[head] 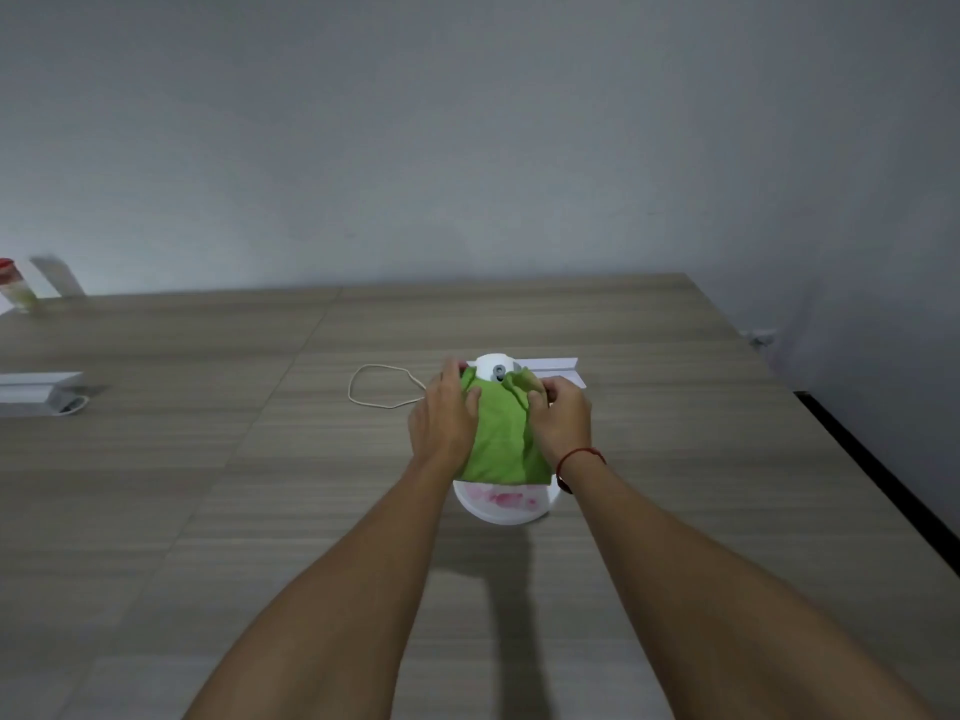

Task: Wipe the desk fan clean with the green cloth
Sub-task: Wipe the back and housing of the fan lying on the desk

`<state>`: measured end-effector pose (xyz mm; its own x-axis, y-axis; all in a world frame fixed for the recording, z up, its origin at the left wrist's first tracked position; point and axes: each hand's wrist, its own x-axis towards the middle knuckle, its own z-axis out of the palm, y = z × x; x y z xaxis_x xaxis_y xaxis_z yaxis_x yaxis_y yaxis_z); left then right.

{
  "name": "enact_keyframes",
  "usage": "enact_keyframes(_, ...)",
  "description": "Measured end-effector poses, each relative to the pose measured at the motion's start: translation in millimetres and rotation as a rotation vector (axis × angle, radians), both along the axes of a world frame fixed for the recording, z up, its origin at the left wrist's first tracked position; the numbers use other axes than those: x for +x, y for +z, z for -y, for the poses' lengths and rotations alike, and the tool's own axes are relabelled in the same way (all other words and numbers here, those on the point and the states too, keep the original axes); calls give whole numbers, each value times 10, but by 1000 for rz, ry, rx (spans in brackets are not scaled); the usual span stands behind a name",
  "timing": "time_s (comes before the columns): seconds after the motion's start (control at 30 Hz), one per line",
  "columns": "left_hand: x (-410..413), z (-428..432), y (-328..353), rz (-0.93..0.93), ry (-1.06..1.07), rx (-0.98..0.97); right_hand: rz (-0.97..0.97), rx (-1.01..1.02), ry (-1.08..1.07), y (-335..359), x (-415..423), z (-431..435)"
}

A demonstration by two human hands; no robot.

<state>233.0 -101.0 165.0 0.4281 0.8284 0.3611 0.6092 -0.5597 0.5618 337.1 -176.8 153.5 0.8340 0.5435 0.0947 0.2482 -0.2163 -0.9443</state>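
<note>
A small white desk fan point(503, 506) stands on the wooden table near the middle, with pink marks showing on its lower front. The green cloth point(498, 439) is draped over most of the fan, leaving the white top knob point(496, 368) bare. My left hand point(444, 415) presses flat against the fan's left side, partly on the cloth. My right hand point(561, 418) pinches the cloth's upper right edge against the fan. The fan's white cord point(379, 387) loops on the table to the left.
A white box point(558, 367) lies just behind the fan. Another white box point(39, 392) sits at the far left, and a red-capped bottle point(13, 285) stands at the back left corner. The table's right edge point(878, 475) runs diagonally close by.
</note>
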Motion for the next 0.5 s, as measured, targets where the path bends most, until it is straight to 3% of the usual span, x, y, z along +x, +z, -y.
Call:
enact_keyframes(0.1, 11, 17, -151, -68, 95, 49, 113, -86, 21, -36, 23, -17)
enact_keyframes(0.17, 51, 64, -185, -44, 162, 205, 56, -103, 5, -18, 102, -41)
enact_keyframes(0.27, 129, 137, -336, 96, -104, 335, -167, -72, 4, -92, 237, 12)
enact_keyframes(0.33, 172, 204, -479, 69, -249, 253, -215, -33, 94, -177, 241, 85)
enact_keyframes(0.5, 180, 195, -634, -130, -151, 315, -154, -6, 195, -282, 292, 84)
